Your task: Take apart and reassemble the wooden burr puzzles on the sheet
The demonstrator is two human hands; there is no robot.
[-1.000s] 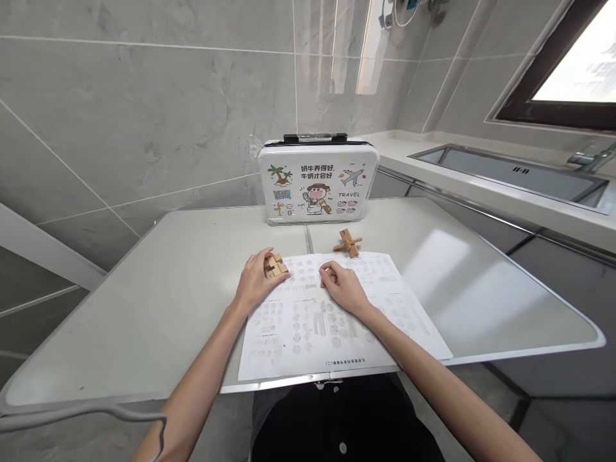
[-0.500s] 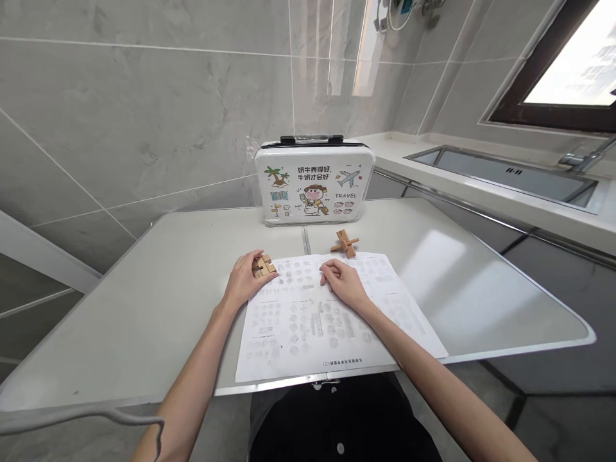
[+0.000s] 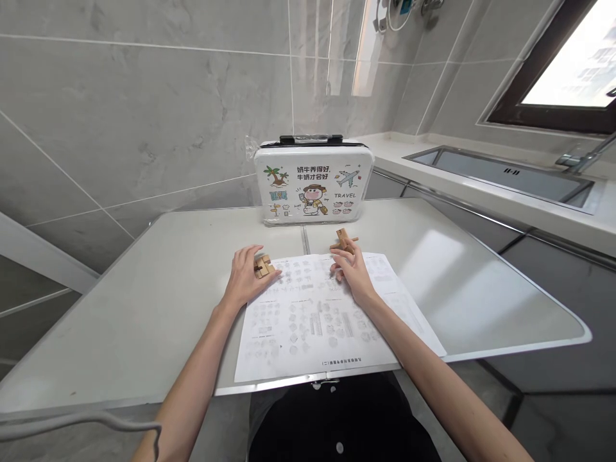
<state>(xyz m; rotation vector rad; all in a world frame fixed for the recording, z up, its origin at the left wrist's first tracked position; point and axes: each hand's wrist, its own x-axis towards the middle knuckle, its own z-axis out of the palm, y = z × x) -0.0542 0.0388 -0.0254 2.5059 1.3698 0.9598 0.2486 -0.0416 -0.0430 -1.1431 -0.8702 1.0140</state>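
We note the right hand (image 3: 353, 273), fingers half open, gripping nothing. The cross (image 3: 343, 238) lies just beyond its fingertips, contact unclear, long bar crosswise. The left hand (image 3: 245, 276), farther off, loosely clasps a block (image 3: 262, 265).

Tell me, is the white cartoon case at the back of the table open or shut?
Shut. The case stands upright on its edge, handle on top, with no gap showing along its rim.
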